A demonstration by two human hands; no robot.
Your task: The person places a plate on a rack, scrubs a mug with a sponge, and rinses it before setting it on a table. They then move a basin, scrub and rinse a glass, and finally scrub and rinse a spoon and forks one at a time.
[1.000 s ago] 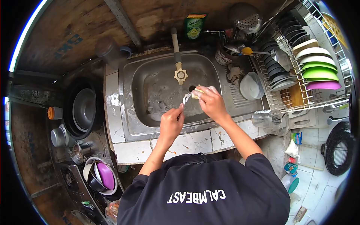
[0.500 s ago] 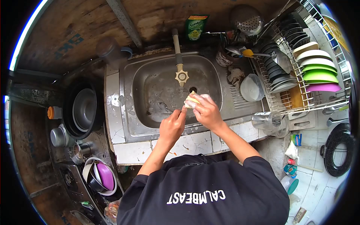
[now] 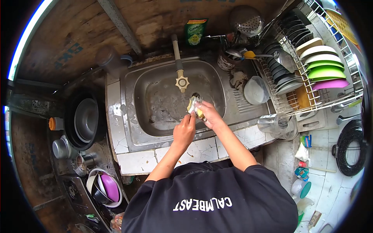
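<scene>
A sink [image 3: 145,83] of dull metal is set in a surface [image 3: 136,161] of cracked white tiles, against a dark wooden wall [image 3: 85,27]. A tap [image 3: 182,80] with a star-shaped handle is mounted over the wet basin, where a piece of cutlery [image 3: 153,119] is left lying on the bottom. Above the near right part of the basin, a foamy yellow sponge [image 3: 200,113] is pressed in the right hand [image 3: 210,116], its fingers curled around it and against a fork [image 3: 198,99], whose tines are pointed away from the body. The fork's lower end is pinched between the thumb and fingers of the left hand [image 3: 184,131], held close beside the right; the handle itself is mostly hidden. To the right of the basin, a translucent bowl [image 3: 256,90] is tilted on the ribbed drainboard [image 3: 241,101], and plates and bowls are stood in a wire rack [image 3: 311,91]. Behind the sink, a green pouch [image 3: 195,32] is propped upright.
</scene>
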